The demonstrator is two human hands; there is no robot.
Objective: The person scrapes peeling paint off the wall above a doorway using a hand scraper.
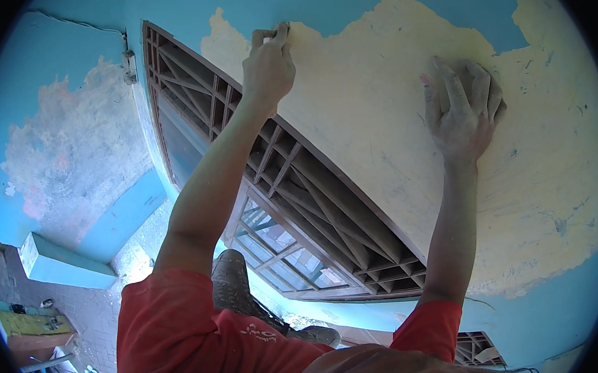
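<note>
**Both hands up on the patched wall**

Your right hand [461,109] is at the upper right of the frame. It lies flat on the wall [377,112], with the fingers spread over a small grey sanding pad [495,93]. The pad sits between your palm and the pale yellow patch [533,170], pressed against it. Your hand is dusty and so is your arm.

Your left hand [268,64] is at the top middle of the frame. Its fingers are curled shut, and the fingertips touch the wall just at the edge of the yellow patch. I cannot tell if it holds anything small.

A brown window grille [292,187] runs from the upper left down to the lower middle, between your two arms and below them. The rest of the wall is blue. Your red sleeves [184,333] fill the bottom of the frame. A dusty grey shoe [233,281] shows just beside the left sleeve.
</note>
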